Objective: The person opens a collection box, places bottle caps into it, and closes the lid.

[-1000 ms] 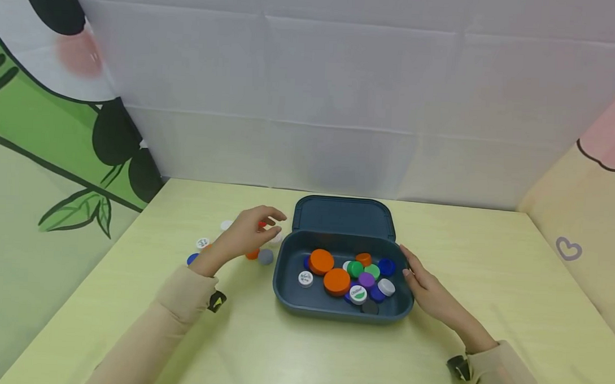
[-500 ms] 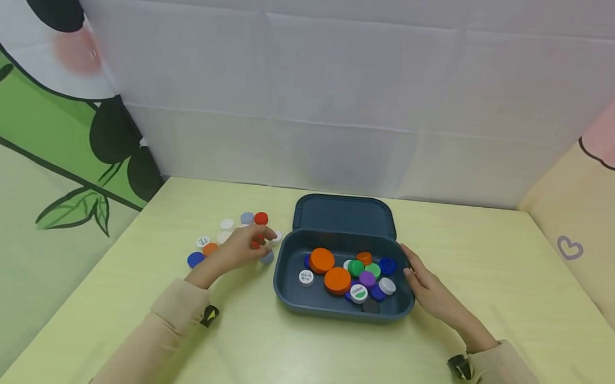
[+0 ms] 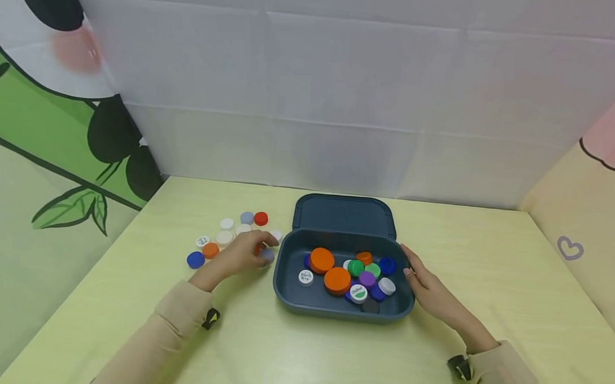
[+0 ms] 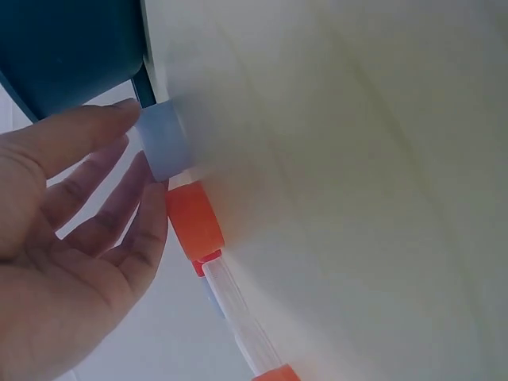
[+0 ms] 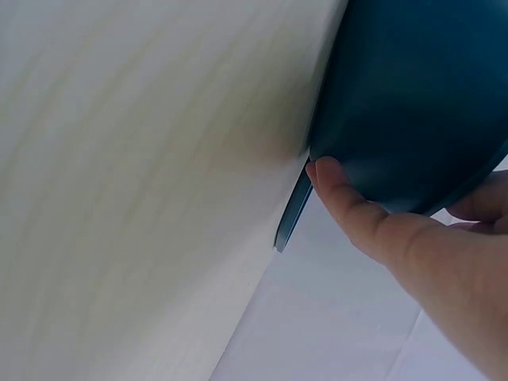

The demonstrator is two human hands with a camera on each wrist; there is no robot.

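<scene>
In the head view my left hand (image 3: 241,253) is low over a group of bottle caps left of the box. Its thumb and fingertips pinch a light blue bottle cap (image 4: 164,140), which stays at table level. Touching or nearly touching the fingers is an orange cap (image 4: 195,221). My right hand (image 3: 428,289) grips the right wall of a dark blue box (image 3: 303,311), its thumb at the rim and other fingers along the outside. Inside the box lie several caps, including a large orange cap (image 3: 337,281), a purple cap (image 3: 367,279) and a green cap (image 3: 355,268).
The box's lid (image 3: 344,216) lies flat behind it. Several loose caps are spread on the table (image 3: 301,361), among them a red cap (image 3: 261,218), a blue cap (image 3: 195,260) and a white cap (image 3: 224,237). A pale wall covering (image 3: 341,103) rises behind the table.
My left hand has come down and slightly left from beside the box, and its fingers have closed in on the light blue bottle cap. The right hand and box stay put.
</scene>
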